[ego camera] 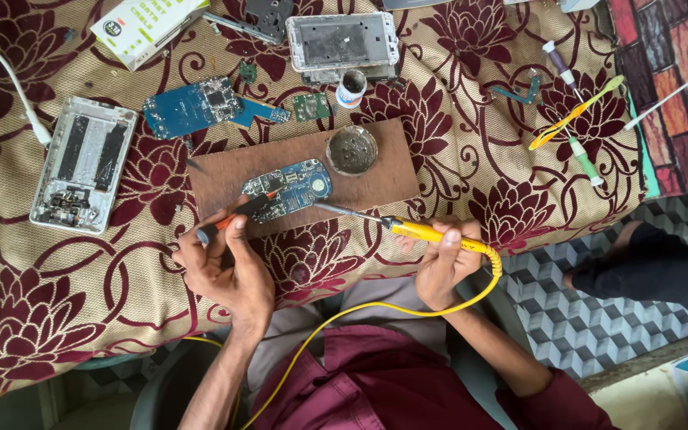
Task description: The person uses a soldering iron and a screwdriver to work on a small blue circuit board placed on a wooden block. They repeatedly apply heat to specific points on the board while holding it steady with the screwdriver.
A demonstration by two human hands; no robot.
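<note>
Left hand [228, 267] clamped on a dark tool with an orange band [236, 216], its tip resting on the small blue circuit board [290, 188] at the middle of the brown wooden board [376, 171]. Right hand [442, 259] closed around the yellow soldering iron [416, 229], its metal tip pointing at the circuit board's right end, just short of touching as far as I can tell.

Doing it well, by my read: keep the board pinned flat with the left tool, brace the right wrist on the cloth's near edge, bring only the tip to the joint, keep the yellow cord off the work.

Round flux tin [352, 150] sits near the wooden board's far edge. White-green rectangular box [146, 28] with a round dark logo at the cloth's far-left edge. Small white pot [350, 87], blue band label, just beyond the wooden board. Open phone frame [83, 163] near the left edge.
</note>
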